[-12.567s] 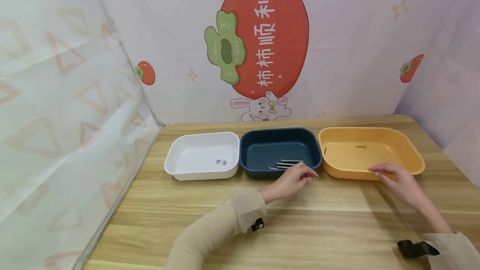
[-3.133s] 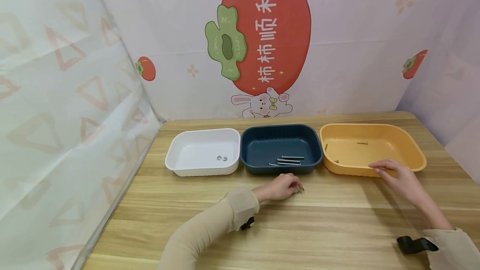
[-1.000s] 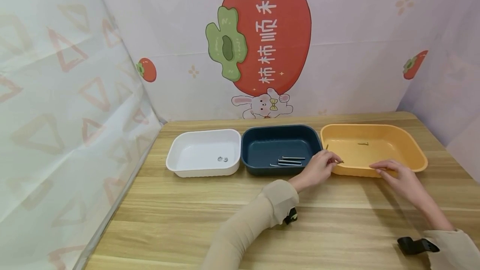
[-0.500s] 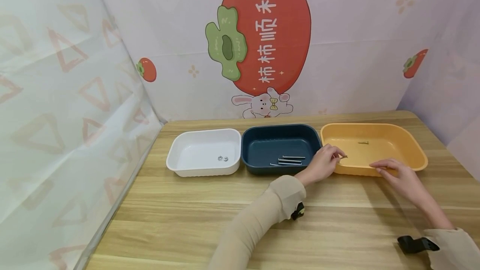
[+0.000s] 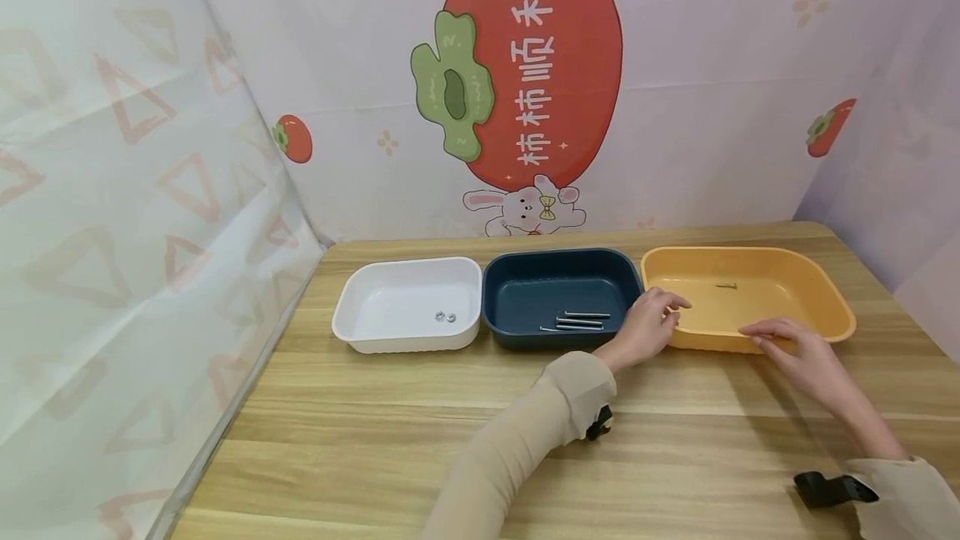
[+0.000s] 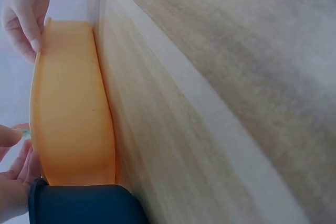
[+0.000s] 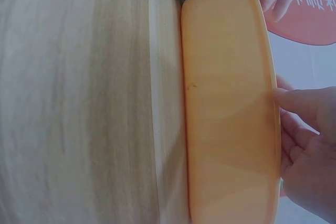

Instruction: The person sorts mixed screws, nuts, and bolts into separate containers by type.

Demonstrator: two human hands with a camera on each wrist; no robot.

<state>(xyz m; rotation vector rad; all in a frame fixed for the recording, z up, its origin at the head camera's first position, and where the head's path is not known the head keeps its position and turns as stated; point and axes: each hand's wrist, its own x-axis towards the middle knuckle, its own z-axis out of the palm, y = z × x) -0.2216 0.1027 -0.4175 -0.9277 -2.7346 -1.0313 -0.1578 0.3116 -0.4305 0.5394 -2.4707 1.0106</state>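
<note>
At the near left corner of the yellow tray [image 5: 765, 332], my left hand [image 5: 645, 325] reaches over the rim. Its thumb and fingers stand apart in the left wrist view, and no screw shows between them. My right hand [image 5: 806, 361] pinches the tray's near rim, with the thumb [image 7: 296, 100] outside and the fingers inside. A small brass-coloured screw [image 5: 726, 285] lies on the tray floor. The tray's near left inside is hidden behind my left hand and the near wall.
Left of the yellow tray stands a dark blue tray [image 5: 562, 340] with several long silver screws [image 5: 581, 322]. Beside that is a white tray [image 5: 405, 346] holding two small nuts [image 5: 446, 317]. All three stand in a row on the wooden table [image 5: 375, 440], before a printed cloth.
My left hand has carried a small screw from the table in front of the blue tray to the yellow tray and let it go there. My right hand has kept its place on the rim.
</note>
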